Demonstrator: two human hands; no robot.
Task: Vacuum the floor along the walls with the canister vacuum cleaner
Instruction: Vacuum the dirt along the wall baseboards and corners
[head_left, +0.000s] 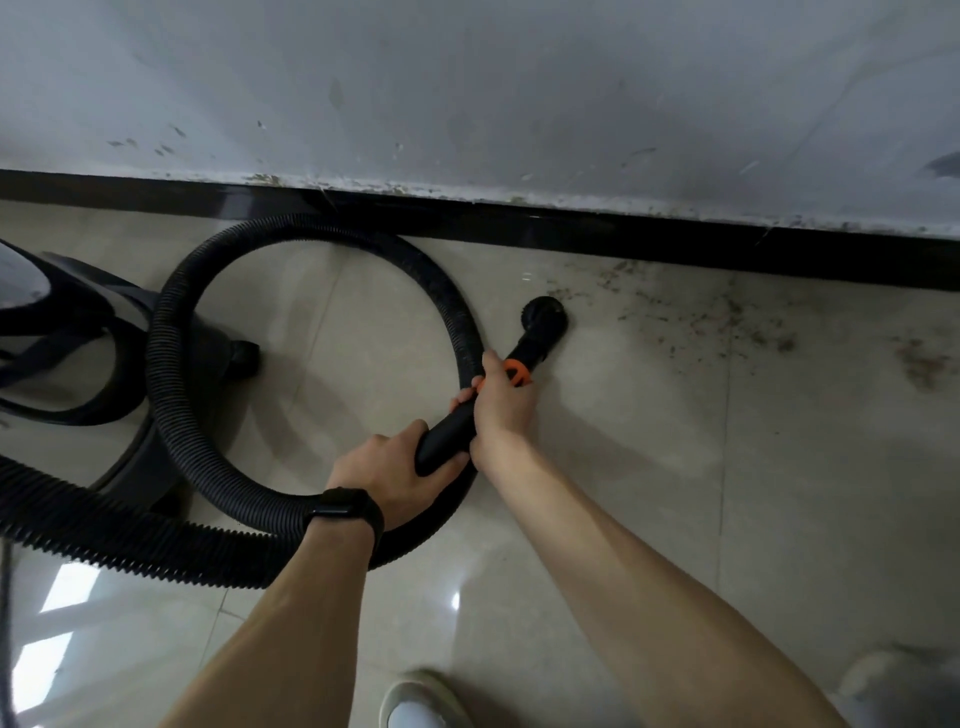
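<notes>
I am seeing two hands at work, both on one black wand (447, 434). The left hand (387, 470) is gripping the wand's rear end, fingers wrapped over the top, where the ribbed hose (171, 322) joins it. The right hand (501, 402) is holding the wand further forward, fingers curled round it just behind the single orange ring (517, 371). One black watch (345, 506) is sitting on the left wrist.

The wand is pointing up and to the right, and its one round nozzle (544, 314) is resting on the pale tiled floor (649, 467), near the black baseboard (675, 244) but not touching it. The nozzle is sitting at the left edge of one scattered patch of brown dirt (727, 317), which is spreading rightward along the baseboard. Above it the grey wall (467, 93) is showing scuffs and chips along its lower edge.

The hose is lying in one full loop on the floor, its far side touching the baseboard, and running off the left edge. The canister vacuum (62, 322) is standing at the left, partly out of view, with one wheel (243, 358) showing inside the loop. One pale shoe (415, 701) is showing at the bottom edge; a blurred pale shape at the lower right I cannot identify.
</notes>
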